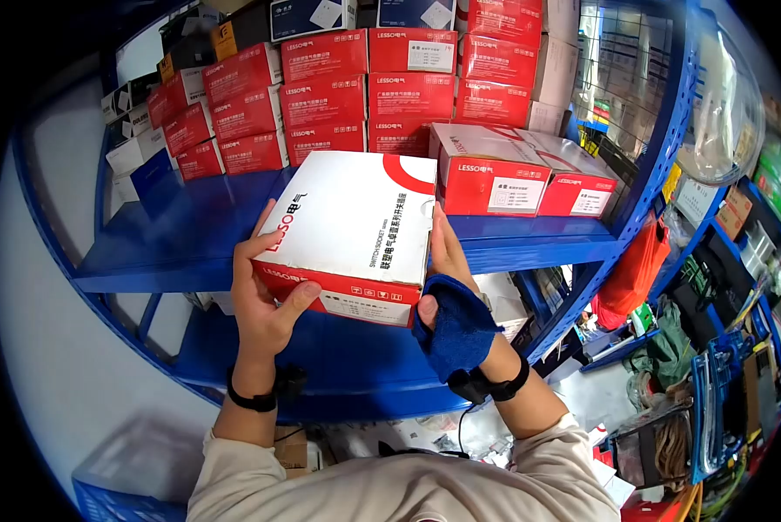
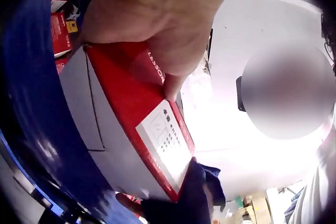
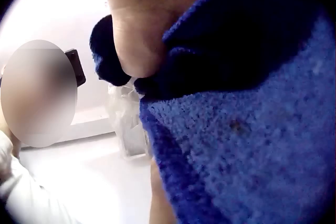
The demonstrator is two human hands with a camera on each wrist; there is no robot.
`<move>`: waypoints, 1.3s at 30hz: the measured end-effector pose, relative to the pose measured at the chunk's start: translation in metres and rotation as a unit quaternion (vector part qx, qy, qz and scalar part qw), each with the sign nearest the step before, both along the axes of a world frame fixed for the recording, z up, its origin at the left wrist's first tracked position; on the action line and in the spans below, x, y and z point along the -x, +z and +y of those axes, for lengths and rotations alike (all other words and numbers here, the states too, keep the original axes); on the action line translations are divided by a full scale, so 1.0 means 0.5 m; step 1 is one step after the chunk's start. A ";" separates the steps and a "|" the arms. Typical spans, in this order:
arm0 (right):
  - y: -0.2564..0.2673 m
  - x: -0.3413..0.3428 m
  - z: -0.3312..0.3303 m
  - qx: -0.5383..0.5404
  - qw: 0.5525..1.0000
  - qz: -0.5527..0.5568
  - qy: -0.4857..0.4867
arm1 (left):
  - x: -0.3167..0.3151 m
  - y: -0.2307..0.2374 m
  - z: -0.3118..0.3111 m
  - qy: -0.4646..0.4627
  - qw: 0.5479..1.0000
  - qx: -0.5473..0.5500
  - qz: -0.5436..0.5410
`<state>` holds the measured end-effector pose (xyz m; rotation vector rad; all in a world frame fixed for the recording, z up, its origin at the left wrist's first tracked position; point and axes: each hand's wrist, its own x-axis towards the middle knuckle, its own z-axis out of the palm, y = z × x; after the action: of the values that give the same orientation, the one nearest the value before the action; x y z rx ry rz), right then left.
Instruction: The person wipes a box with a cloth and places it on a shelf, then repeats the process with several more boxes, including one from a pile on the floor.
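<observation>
A blue shelf point(image 1: 147, 248) spans the head view, and it bears most of the containers. The stack of red boxes point(image 1: 324, 98) stands along its back in several columns; the boxes look closed, so what they hold is hidden. Two dark blue boxes point(image 1: 415, 14) with pictures of a white switch plate sit on top of that stack. Just in front of its right part, a pair of red and white boxes point(image 1: 499, 174) lie side by side on the shelf, each with a white label on its front. To the right of the shelf hangs a red bag point(image 1: 638, 274); its contents cannot be made out.

The carton point(image 1: 347, 222) between the two hands is white on top and red on the front, with a pale label. It is over the front part of the shelf, before the stacked boxes. Its top is closed, so nothing inside shows.

The left hand point(image 1: 264, 291) grips the carton's left side, its thumb on the red front and its other fingers apart from it along the side. The right hand point(image 1: 447, 261) holds the right side, thumb near the lower front corner. A blue cloth point(image 1: 455, 326) hangs from the right hand, beside the carton.
</observation>
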<state>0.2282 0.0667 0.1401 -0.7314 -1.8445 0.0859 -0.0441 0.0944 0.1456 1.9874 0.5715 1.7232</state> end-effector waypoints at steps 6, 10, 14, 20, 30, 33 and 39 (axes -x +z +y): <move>0.017 -0.036 0.040 -0.005 0.999 -0.035 -0.003 | -0.014 0.019 0.011 0.014 1.000 -0.017 0.013; 0.018 -0.046 0.065 -0.029 0.998 -0.045 -0.019 | -0.030 0.024 0.011 0.025 1.000 -0.002 0.000; 0.030 -0.029 0.048 0.041 0.999 0.006 -0.001 | -0.043 0.036 0.019 0.050 0.998 0.030 -0.005; -0.024 -0.059 0.026 -0.015 0.993 0.110 -0.047 | -0.085 0.046 0.034 0.145 0.989 0.010 -0.003; -0.185 -0.214 -0.076 0.292 0.920 0.254 0.062 | -0.152 0.063 0.119 0.196 0.978 0.036 0.055; -0.189 -0.248 -0.110 0.295 0.919 0.256 0.054 | -0.170 0.071 0.122 0.215 0.973 0.041 0.077; -0.213 -0.294 -0.126 0.263 0.933 0.242 0.047 | -0.175 0.076 0.163 0.293 0.947 0.079 0.108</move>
<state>0.3753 0.0035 0.0335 -0.8906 -1.3793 0.7800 0.0434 0.1761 0.1835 2.0263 1.4522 1.6968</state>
